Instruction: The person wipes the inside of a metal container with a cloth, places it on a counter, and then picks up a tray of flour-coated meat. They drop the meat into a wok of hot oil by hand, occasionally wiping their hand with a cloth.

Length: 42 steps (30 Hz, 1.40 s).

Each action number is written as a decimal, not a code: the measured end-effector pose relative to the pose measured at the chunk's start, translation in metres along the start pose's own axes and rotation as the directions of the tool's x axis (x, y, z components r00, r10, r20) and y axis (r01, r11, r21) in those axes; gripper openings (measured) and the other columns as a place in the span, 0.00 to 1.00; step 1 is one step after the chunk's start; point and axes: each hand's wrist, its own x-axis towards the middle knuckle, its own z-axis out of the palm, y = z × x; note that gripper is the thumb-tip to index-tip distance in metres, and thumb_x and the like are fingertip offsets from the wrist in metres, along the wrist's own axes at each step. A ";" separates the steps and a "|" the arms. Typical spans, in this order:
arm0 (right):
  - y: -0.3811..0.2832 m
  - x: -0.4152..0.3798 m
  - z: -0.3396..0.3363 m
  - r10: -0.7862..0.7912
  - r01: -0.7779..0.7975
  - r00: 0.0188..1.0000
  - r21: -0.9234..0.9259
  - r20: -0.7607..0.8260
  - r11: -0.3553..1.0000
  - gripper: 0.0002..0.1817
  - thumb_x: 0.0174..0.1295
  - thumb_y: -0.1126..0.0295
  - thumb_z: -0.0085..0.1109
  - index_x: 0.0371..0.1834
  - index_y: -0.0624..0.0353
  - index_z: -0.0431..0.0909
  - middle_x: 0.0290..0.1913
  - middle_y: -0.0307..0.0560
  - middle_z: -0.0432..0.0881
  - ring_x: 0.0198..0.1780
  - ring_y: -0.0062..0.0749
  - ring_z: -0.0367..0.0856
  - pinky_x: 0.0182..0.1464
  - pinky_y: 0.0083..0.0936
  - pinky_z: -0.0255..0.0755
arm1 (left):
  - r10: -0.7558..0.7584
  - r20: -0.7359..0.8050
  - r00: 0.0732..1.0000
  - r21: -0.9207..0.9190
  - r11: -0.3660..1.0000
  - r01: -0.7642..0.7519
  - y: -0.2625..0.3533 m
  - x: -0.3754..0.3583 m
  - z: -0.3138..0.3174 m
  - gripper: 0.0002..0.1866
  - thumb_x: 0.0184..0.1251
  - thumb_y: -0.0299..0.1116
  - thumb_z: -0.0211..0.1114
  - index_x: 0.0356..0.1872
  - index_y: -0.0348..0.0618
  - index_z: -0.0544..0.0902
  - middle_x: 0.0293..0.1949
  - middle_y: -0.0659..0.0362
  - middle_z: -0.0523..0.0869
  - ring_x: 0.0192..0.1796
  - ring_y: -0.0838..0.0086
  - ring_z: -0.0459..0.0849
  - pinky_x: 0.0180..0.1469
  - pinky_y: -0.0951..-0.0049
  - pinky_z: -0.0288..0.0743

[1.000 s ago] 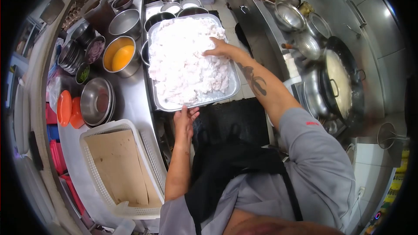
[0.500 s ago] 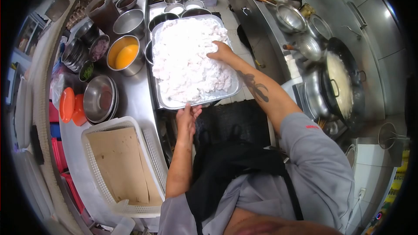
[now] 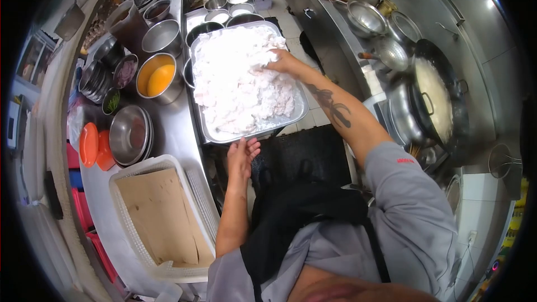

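A rectangular metal tray point(image 3: 302, 111) heaped with white, flour-coated pieces point(image 3: 235, 72) lies in front of me; bright glare hides much of the heap's detail. My right hand point(image 3: 284, 62) reaches into the right side of the heap, thumb and fingers around some pieces, its fingertips partly hidden. At the tray's near edge, my left hand point(image 3: 241, 155) holds the rim with its thumb and forefinger, the other fingers loosely curled below.
On the left steel counter stand a pot with orange-yellow liquid point(image 3: 160, 81), stacked metal bowls point(image 3: 130, 134) and a white plastic basket point(image 3: 120, 212) lined with cardboard. To the right, a large wok point(image 3: 433, 98) holds pale liquid beside strainers point(image 3: 391, 56). A black mat point(image 3: 305, 154) covers the floor.
My right hand has moved slightly left and deeper into the coated pieces, hiding its fingertips. The heap's lower right has shifted. The camera view has turned a little.
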 end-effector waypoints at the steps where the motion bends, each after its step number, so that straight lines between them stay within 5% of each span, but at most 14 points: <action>1: -0.005 -0.002 -0.002 0.013 -0.013 1.000 0.025 -0.008 1.000 0.29 0.54 0.72 0.68 0.60 0.65 0.73 0.48 0.49 0.83 0.46 0.29 0.81 0.48 0.25 0.76 | -0.008 -0.007 1.000 0.012 1.000 0.008 0.000 -0.001 0.002 0.17 0.75 0.37 0.55 0.54 0.34 0.67 0.46 0.44 0.82 0.41 0.63 0.85 0.41 0.67 0.82; 9: -0.030 -0.010 -0.013 0.197 -0.195 0.980 0.133 -0.003 0.972 0.30 0.54 0.71 0.67 0.62 0.64 0.71 0.49 0.50 0.82 0.48 0.33 0.81 0.48 0.29 0.77 | -0.029 -0.018 0.999 0.059 0.998 0.030 -0.006 -0.009 -0.007 0.17 0.73 0.37 0.58 0.53 0.35 0.70 0.45 0.45 0.82 0.42 0.62 0.85 0.43 0.64 0.81; 16: -0.080 -0.028 -0.072 0.394 -0.386 0.916 0.439 0.077 0.812 0.25 0.60 0.66 0.64 0.61 0.57 0.73 0.54 0.49 0.80 0.53 0.32 0.79 0.51 0.33 0.76 | -0.055 -0.003 0.999 0.092 0.994 0.055 -0.014 -0.015 -0.014 0.14 0.73 0.37 0.58 0.52 0.40 0.72 0.44 0.48 0.84 0.40 0.65 0.85 0.40 0.69 0.82; 18: -0.112 -0.076 -0.112 0.094 -0.133 0.990 0.483 0.103 0.866 0.25 0.58 0.64 0.67 0.58 0.59 0.76 0.50 0.46 0.82 0.49 0.30 0.81 0.40 0.31 0.79 | -0.083 0.028 0.996 0.153 0.985 0.077 -0.020 -0.013 -0.019 0.18 0.71 0.38 0.61 0.55 0.40 0.72 0.45 0.48 0.84 0.42 0.63 0.85 0.43 0.67 0.82; 20: -0.125 -0.099 -0.152 0.225 -0.151 0.954 0.334 -0.199 0.931 0.20 0.59 0.66 0.65 0.55 0.58 0.78 0.48 0.44 0.84 0.47 0.29 0.83 0.39 0.30 0.79 | -0.108 0.030 0.994 0.222 0.970 0.099 -0.029 -0.007 -0.024 0.19 0.71 0.40 0.61 0.58 0.43 0.71 0.47 0.48 0.84 0.45 0.62 0.85 0.45 0.65 0.81; 23: -0.135 -0.171 -0.234 0.115 -0.037 0.974 0.367 -0.193 0.930 0.23 0.63 0.63 0.62 0.60 0.58 0.74 0.47 0.46 0.85 0.44 0.31 0.85 0.39 0.27 0.80 | -0.183 0.037 0.982 0.289 0.943 0.165 -0.036 0.002 -0.030 0.14 0.72 0.39 0.61 0.53 0.46 0.73 0.44 0.52 0.85 0.41 0.65 0.85 0.45 0.65 0.81; 24: -0.139 -0.199 -0.263 0.253 -0.166 0.936 0.326 -0.245 0.931 0.23 0.63 0.63 0.61 0.60 0.59 0.74 0.45 0.47 0.86 0.41 0.31 0.86 0.36 0.26 0.81 | -0.207 0.049 0.977 0.328 0.927 0.180 -0.039 0.005 -0.031 0.14 0.72 0.39 0.61 0.52 0.46 0.73 0.43 0.53 0.85 0.41 0.65 0.85 0.45 0.65 0.81; 28: -0.131 -0.337 -0.364 0.267 -0.162 0.827 0.245 -0.494 0.956 0.23 0.62 0.66 0.61 0.61 0.59 0.73 0.50 0.48 0.84 0.47 0.32 0.84 0.43 0.30 0.82 | -0.261 0.062 0.963 0.432 0.877 0.210 -0.047 0.005 -0.026 0.14 0.72 0.39 0.61 0.51 0.45 0.73 0.42 0.53 0.84 0.41 0.65 0.84 0.45 0.66 0.81; 30: -0.121 -0.400 -0.403 0.464 -0.447 0.533 0.231 -0.707 0.864 0.24 0.61 0.66 0.62 0.60 0.58 0.74 0.49 0.48 0.84 0.45 0.31 0.84 0.46 0.28 0.80 | -0.277 0.056 0.959 0.467 0.856 0.220 -0.054 0.002 -0.022 0.14 0.72 0.40 0.60 0.51 0.45 0.73 0.43 0.52 0.84 0.41 0.65 0.84 0.45 0.66 0.81; 32: -0.053 -0.462 -0.458 0.351 -0.554 0.439 0.059 -0.827 0.831 0.24 0.58 0.65 0.65 0.58 0.59 0.75 0.48 0.48 0.84 0.44 0.30 0.83 0.44 0.28 0.79 | -0.297 0.072 0.952 0.513 0.830 0.220 -0.059 0.002 -0.018 0.14 0.72 0.40 0.60 0.51 0.45 0.73 0.44 0.52 0.84 0.42 0.65 0.84 0.45 0.65 0.81; 38: 0.083 -0.563 -0.511 0.493 -0.879 0.311 -0.049 -0.813 0.475 0.30 0.43 0.64 0.73 0.53 0.62 0.78 0.41 0.51 0.86 0.40 0.36 0.83 0.45 0.30 0.77 | -0.232 -0.017 0.973 0.546 0.813 0.203 -0.095 -0.008 -0.001 0.13 0.73 0.39 0.59 0.52 0.48 0.72 0.42 0.54 0.83 0.43 0.63 0.84 0.44 0.63 0.80; 40: 0.134 -0.584 -0.543 0.489 -0.913 0.384 -0.243 -0.783 0.327 0.31 0.39 0.64 0.73 0.51 0.62 0.79 0.38 0.54 0.85 0.39 0.36 0.83 0.44 0.32 0.78 | -0.287 -0.112 0.951 0.554 0.777 0.299 -0.098 -0.001 0.000 0.12 0.73 0.39 0.59 0.51 0.48 0.73 0.41 0.55 0.84 0.42 0.64 0.84 0.42 0.63 0.80; 41: 0.148 -0.586 -0.564 0.607 -0.962 0.273 -0.190 -0.747 0.199 0.30 0.40 0.65 0.72 0.50 0.62 0.79 0.41 0.55 0.85 0.41 0.39 0.84 0.45 0.34 0.78 | -0.293 -0.122 0.948 0.540 0.782 0.311 -0.101 -0.001 -0.006 0.10 0.72 0.39 0.60 0.48 0.49 0.74 0.40 0.57 0.84 0.40 0.64 0.84 0.40 0.64 0.79; 42: 0.140 -0.586 -0.573 0.508 -0.973 0.224 -0.162 -0.832 0.163 0.29 0.42 0.68 0.69 0.52 0.61 0.79 0.46 0.54 0.85 0.44 0.41 0.85 0.48 0.33 0.78 | -0.267 -0.128 0.955 0.533 0.794 0.293 -0.102 -0.006 -0.006 0.10 0.72 0.39 0.60 0.48 0.49 0.74 0.40 0.57 0.84 0.40 0.64 0.84 0.40 0.64 0.79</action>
